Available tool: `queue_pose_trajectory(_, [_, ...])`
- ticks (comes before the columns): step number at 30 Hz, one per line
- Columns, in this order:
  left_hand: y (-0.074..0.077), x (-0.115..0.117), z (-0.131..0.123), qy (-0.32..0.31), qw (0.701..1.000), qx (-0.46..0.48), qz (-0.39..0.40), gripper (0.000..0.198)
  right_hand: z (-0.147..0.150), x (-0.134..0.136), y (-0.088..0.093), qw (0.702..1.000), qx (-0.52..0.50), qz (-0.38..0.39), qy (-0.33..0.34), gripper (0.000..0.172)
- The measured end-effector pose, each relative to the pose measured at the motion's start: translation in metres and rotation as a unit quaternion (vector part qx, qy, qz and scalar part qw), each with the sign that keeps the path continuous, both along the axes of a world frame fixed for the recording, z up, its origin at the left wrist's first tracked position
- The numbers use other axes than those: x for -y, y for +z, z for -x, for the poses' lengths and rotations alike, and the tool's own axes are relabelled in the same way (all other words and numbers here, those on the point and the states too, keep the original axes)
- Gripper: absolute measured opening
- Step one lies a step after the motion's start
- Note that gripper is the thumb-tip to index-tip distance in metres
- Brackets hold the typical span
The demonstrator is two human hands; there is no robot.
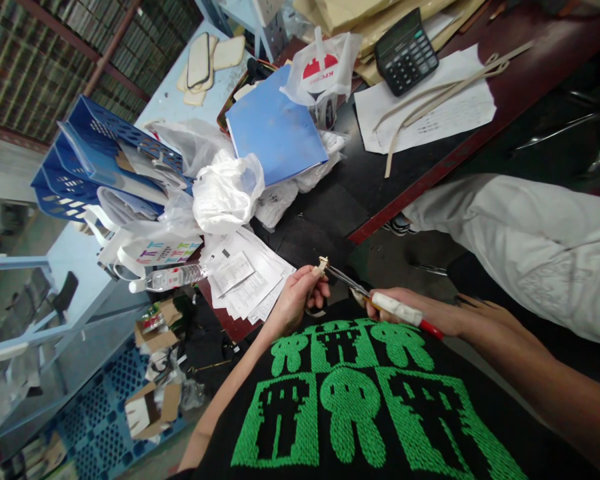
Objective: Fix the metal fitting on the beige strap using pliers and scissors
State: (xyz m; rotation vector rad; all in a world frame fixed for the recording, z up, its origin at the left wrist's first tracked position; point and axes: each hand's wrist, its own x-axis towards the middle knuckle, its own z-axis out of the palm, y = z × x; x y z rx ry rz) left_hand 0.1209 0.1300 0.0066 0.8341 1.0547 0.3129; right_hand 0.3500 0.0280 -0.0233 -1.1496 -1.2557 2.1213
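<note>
My left hand [297, 297] is closed in a pinch on a small gold-coloured metal piece [322, 265], held up in front of my chest. My right hand [420, 313] is wrapped round the handles of a pair of pliers [380, 303], white and red at the grip. The thin jaws of the pliers reach left and touch the metal piece. Both hands hover over my black shirt with green print [350, 393], just off the edge of the dark table [390, 207].
On the table lie a stack of printed papers [245, 280], a water bottle [167, 279], white plastic bags [227, 190], a blue folder [275, 130], a calculator [407, 52] and blue file trays [105, 160]. A leg in light trousers [525, 233] stretches at right. Cardboard boxes [147, 407] sit on the floor.
</note>
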Motion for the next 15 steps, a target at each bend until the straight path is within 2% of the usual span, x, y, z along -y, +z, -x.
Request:
queue_pose_trajectory(8, [0.005, -0.005, -0.004, -0.048, 0.993, -0.075, -0.081, 0.037, -0.004, -0.003, -0.001, 1.0, 0.01, -0.011, 0.003, 0.039])
queue_pose_trajectory(15, [0.007, -0.012, -0.008, -0.054, 0.99, -0.085, -0.096, 0.038, -0.007, -0.003, -0.004, 1.0, 0.004, 0.011, -0.013, 0.038])
